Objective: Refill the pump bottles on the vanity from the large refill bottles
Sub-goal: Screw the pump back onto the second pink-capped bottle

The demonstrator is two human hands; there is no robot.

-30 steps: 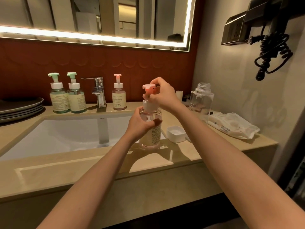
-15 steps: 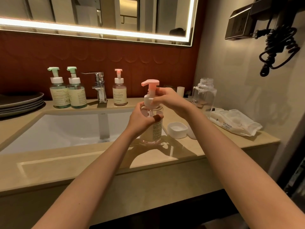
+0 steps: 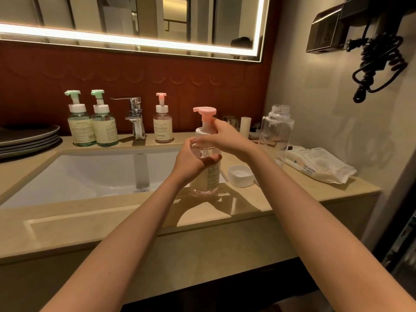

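on counter: clear pump bottle (image 3: pixel 206 176), pink pump, cream label, upright.

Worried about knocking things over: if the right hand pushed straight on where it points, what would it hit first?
The white collar of the near pink pump bottle, which the right hand grips; the left hand holds the bottle's body. Depth beyond is unclear.

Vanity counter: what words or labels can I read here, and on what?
"YAPING": pink pump bottle at the back.
"WATER", "WET WIPES": wipes pack.
Too blurred: labels on green pump bottles and held bottle, mark on sink rim.
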